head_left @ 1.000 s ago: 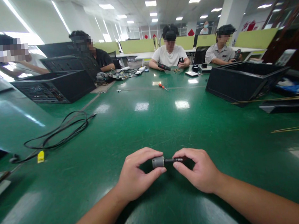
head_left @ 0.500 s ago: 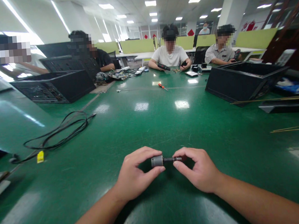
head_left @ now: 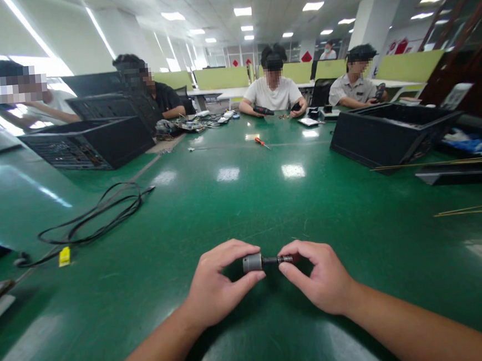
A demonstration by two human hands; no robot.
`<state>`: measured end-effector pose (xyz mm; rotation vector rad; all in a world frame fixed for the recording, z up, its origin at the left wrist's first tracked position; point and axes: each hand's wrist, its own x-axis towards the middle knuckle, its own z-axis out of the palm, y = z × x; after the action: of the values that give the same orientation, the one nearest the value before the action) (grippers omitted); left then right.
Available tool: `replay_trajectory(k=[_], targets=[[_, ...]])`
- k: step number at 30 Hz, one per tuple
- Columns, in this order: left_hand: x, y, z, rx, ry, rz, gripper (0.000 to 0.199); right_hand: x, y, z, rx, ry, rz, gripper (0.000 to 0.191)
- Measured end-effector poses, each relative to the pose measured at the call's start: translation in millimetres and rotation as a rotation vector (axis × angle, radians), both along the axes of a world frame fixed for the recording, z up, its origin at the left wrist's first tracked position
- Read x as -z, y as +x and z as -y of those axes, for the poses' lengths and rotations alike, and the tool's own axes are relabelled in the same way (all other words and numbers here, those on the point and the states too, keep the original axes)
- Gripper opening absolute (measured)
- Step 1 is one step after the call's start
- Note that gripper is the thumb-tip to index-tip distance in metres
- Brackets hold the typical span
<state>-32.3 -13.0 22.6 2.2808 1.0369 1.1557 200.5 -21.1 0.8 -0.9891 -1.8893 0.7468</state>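
Observation:
My left hand (head_left: 213,285) grips a short grey metal cylinder (head_left: 252,263) between thumb and fingers. From its right end runs a thin dark shaft (head_left: 269,260), roughly level. The shaft's ribbed, shiny far end is pinched by the thumb and fingertips of my right hand (head_left: 324,277). Both hands thus hold one part, which looks like a socket or drill attachment; its exact kind I cannot make out. It is held low over the near part of the green table (head_left: 243,208), where a shadow falls under my hands.
Coiled black cable (head_left: 97,214) with a yellow tag (head_left: 64,256) lies left. An orange screwdriver (head_left: 259,141) is farther ahead. Black computer cases stand left (head_left: 92,145) and right (head_left: 387,133). Thin brass-coloured rods (head_left: 469,211) lie right. Across the table, a co-worker (head_left: 274,94) holds a power drill (head_left: 263,110).
The view has tilted slightly, so the far scene sits a little lower. My hands keep the same hold on the part, with hardly any shift.

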Motion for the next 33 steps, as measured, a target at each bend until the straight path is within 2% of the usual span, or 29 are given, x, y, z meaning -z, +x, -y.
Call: replay_trajectory(k=[33], targets=[[-3.0, -0.6, -0.4, -0.015, 0.036, 0.006, 0.023, -1.8, 0.8, -0.4, 0.026, 0.016, -0.025, 0.004]])
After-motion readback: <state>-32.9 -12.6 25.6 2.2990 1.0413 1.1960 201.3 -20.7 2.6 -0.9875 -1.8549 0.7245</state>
